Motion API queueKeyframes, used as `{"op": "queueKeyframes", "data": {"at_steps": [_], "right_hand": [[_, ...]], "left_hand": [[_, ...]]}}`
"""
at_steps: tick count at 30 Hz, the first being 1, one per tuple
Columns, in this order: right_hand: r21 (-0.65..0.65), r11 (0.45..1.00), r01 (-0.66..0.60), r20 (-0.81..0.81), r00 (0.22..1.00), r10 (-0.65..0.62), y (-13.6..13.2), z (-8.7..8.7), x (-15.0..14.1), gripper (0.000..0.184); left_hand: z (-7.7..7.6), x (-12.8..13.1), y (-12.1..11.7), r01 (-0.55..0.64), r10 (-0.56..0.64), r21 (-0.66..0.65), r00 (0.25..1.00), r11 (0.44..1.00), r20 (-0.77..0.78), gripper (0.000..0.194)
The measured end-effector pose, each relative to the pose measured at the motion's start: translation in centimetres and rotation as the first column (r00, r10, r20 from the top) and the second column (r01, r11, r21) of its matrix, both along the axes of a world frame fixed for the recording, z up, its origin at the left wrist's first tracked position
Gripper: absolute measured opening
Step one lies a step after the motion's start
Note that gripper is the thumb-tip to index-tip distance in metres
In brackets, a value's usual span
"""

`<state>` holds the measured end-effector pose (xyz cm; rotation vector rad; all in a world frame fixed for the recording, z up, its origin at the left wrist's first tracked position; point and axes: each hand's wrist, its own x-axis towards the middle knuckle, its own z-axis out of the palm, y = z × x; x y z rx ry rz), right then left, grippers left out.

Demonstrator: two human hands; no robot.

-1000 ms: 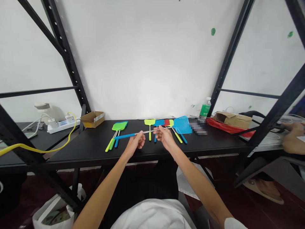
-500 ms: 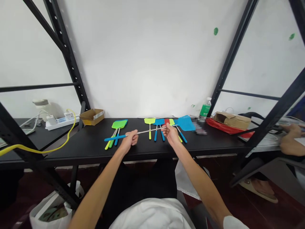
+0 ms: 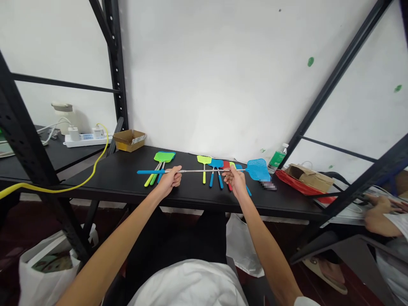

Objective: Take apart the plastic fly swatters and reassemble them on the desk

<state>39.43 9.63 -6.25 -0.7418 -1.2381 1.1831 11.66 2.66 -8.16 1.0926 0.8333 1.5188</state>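
swatters (image 3: 213, 170) mid-table (image 3: 127, 182) | box (image 3: 129, 140) left-rear | bottle (image 3: 276, 157), probably, right-rear

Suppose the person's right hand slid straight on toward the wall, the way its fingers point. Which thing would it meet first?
Probably the red swatter lying on the black table just beyond the right hand; depth is hard to judge, and the yellow-green one beside it is close.

A single head-worn camera views the scene from above and behind the forearms, facing forward and slightly down toward the white wall (image 3: 207, 85). The black table (image 3: 121, 182) lies at arm's reach, spanning the middle of the frame. Wide-angle optics bend the rack uprights (image 3: 116, 63) at both edges. No second view exists to overlap.
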Motion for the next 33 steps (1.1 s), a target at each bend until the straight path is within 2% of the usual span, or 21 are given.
{"op": "queueKeyframes", "data": {"at_steps": [7,10,17,21,24,29,33], "right_hand": [[0.033,0.990,0.135,-0.021,0.991,-0.135,-1.0,-1.8,-2.4,0.047],[0.035,0.988,0.152,-0.050,0.987,-0.150,-1.6,-2.3,-3.4,0.047],[0.000,0.999,0.053,-0.068,0.996,-0.053,-2.8,-2.4,-4.1,0.049],[-0.061,0.997,0.056,-0.119,0.991,-0.063,-2.6,-2.3,-3.9,0.048],[-0.081,0.996,0.049,-0.078,0.995,-0.056,-2.7,-2.2,-3.8,0.047],[-0.069,0.997,-0.030,-0.055,0.998,0.026,-3.4,-2.5,-3.3,0.048],[-0.058,0.998,-0.037,-0.096,0.995,0.032,-3.5,-3.0,-2.9,0.048]], "left_hand": [[-0.1,0.0,-0.6,-0.063,0.063,-0.001,0.997,0.998,0.040,0.053],[0.0,0.0,-0.7,-0.075,0.075,0.013,0.997,0.997,0.037,0.052],[0.1,0.2,-0.7,-0.017,0.020,0.065,0.999,0.998,-0.049,0.044],[0.1,0.5,-0.7,0.046,-0.036,0.080,0.992,0.996,-0.120,0.040],[0.1,0.6,-0.7,0.056,-0.038,0.107,0.986,0.993,-0.161,0.035],[-0.1,0.6,-0.5,0.054,-0.032,0.128,0.986,0.990,-0.165,0.030],[0.1,0.8,-0.4,0.030,-0.020,0.074,0.992,0.997,-0.126,0.035]]}}
